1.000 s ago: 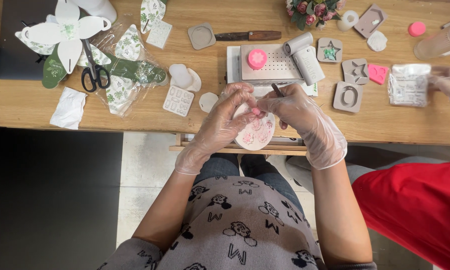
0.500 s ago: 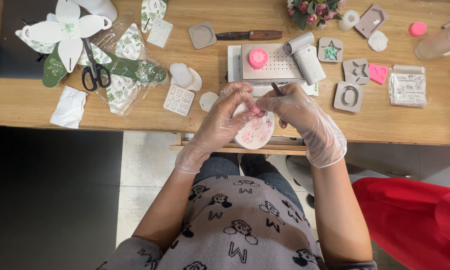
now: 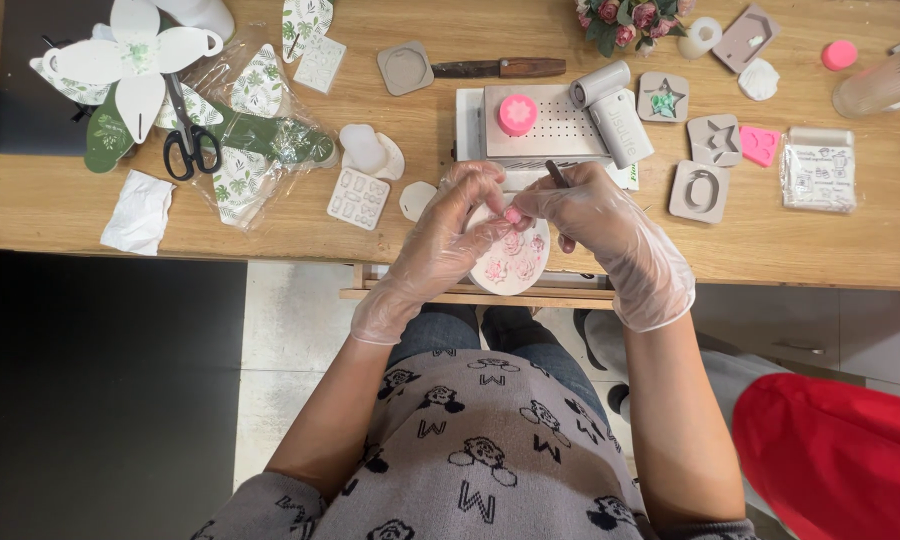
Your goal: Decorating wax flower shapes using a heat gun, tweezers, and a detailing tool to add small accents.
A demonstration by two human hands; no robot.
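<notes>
Both hands gloved, working at near edge of wooden table [image 3: 850,250]. Left hand [image 3: 448,232] grasping round white mould [image 3: 515,262] with pink flower shapes, fingers curled over its left rim, mould tilted just off table edge. Right hand [image 3: 595,220] pinching thin dark tool [image 3: 556,174], tip down at mould's upper part. Scissors [image 3: 188,140] well apart on left; grey moulds [image 3: 700,188] near on right.

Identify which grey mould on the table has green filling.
The star-shaped mould, right of the grey device; the neighbouring star mould and oval mould look unfilled.
</notes>
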